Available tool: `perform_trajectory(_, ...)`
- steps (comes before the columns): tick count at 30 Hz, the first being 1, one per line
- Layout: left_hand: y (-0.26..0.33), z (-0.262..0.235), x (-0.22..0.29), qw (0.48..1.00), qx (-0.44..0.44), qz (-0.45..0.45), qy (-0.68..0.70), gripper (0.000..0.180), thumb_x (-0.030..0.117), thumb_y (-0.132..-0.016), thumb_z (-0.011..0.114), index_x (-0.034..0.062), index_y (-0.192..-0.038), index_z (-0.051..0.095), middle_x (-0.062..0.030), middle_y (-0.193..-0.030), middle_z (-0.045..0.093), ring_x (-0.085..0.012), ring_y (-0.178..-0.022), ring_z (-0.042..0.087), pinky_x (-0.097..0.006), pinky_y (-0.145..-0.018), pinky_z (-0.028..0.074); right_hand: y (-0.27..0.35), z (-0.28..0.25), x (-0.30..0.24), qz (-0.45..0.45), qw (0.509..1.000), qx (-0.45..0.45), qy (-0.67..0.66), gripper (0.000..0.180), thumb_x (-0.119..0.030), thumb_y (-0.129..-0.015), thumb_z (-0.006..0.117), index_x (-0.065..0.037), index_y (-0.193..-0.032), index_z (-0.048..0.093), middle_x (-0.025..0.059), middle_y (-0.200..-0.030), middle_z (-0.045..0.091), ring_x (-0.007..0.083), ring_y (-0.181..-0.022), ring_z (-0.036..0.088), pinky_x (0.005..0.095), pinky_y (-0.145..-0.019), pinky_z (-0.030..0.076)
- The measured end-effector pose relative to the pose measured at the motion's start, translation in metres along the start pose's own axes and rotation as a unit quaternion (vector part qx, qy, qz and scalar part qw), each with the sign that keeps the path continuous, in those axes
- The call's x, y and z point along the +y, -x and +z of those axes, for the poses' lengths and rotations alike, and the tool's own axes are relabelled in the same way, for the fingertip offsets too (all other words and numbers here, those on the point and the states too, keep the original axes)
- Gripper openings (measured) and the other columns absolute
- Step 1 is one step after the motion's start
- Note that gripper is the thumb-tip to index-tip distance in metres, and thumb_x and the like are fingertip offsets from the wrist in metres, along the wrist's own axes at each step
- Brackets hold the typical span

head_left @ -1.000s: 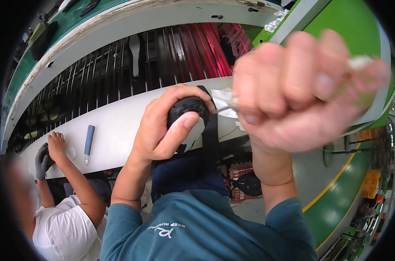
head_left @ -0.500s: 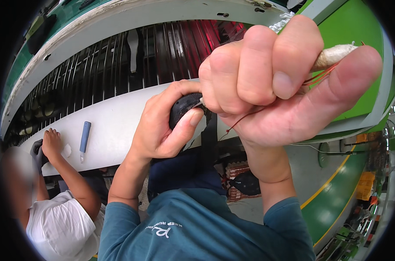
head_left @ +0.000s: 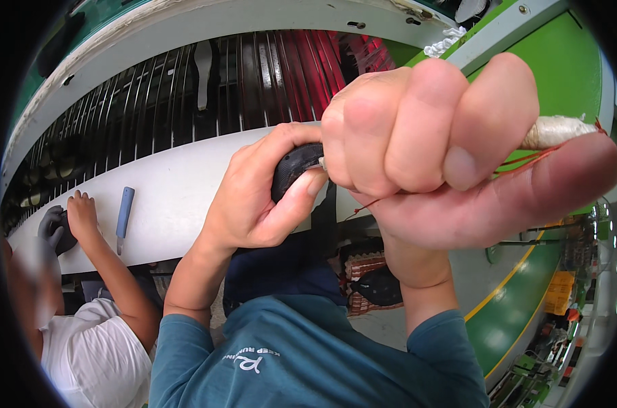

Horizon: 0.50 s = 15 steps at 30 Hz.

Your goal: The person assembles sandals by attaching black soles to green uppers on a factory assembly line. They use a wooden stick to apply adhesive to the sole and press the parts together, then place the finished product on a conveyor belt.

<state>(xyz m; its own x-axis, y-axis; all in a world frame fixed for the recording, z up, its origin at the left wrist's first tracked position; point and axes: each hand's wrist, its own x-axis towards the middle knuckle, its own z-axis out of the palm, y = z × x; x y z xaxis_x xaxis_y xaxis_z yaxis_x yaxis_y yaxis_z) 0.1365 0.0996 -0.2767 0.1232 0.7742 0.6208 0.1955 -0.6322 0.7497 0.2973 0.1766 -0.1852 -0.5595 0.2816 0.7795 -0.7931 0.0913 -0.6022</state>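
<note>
From my remote seat, the white ledge (head_left: 179,197) of the machine is my landmark, a pale curved band running across the view. My left hand (head_left: 254,204) rests on its near edge, fingers curled and thumb pressed in, clamping a dark rounded piece (head_left: 295,170) against the ledge; it looks like black textured material, though I cannot tell exactly what it is. I judge the ledge serves as a brace, so the piece stays put while the other hand works.

My right hand (head_left: 444,149) is lifted well above the ledge and close to the camera, so it looms large. Its fingers are pressed together in a fist around a pale wrapped handle (head_left: 556,130), whose end sticks out past the forefinger, with the thumb stretched along underneath. Thin red threads (head_left: 519,163) trail from that end and run back down toward the dark piece, taut, which I take as the reason the hand is raised.

Behind the ledge stand rows of dark and red vertical rods (head_left: 267,75). Farther left along the ledge lies a blue-handled tool (head_left: 123,214), and just beyond it another person's hand (head_left: 84,212) rests on the ledge beside their dark gloved hand (head_left: 50,228). Right of the ledge, green machine panels (head_left: 560,75) curve away.
</note>
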Motion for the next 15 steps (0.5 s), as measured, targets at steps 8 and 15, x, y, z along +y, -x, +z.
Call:
perform_trajectory(8, -0.003, -0.001, -0.01, 0.999, 0.009, 0.038, 0.003, 0.031, 0.007, -0.093, 0.067, -0.0018, -0.122, 0.062, -0.0136, -0.088, 0.066, -0.0279, -0.072, 0.064, -0.036, -0.07, 0.052, -0.006, 0.006, 0.006, 0.067, 0.997, 0.042, 0.019, 0.084, -0.089, -0.098, 0.033, -0.01, -0.07, 0.038, 0.0034, -0.06, 0.042, 0.0172, -0.049, 0.03, 0.0343, -0.044, 0.026)
perform_trajectory(15, -0.004, -0.002, -0.012, 0.999, 0.005, 0.006, 0.048, 0.034, 0.018, -0.097, 0.062, -0.0036, -0.123, 0.061, -0.0157, -0.086, 0.062, -0.0316, -0.072, 0.061, -0.038, -0.071, 0.05, -0.012, 0.002, 0.011, 0.083, 0.994, 0.061, -0.023, 0.084, -0.086, -0.1, 0.033, -0.008, -0.067, 0.035, 0.0049, -0.058, 0.04, 0.0176, -0.047, 0.029, 0.034, -0.044, 0.026)
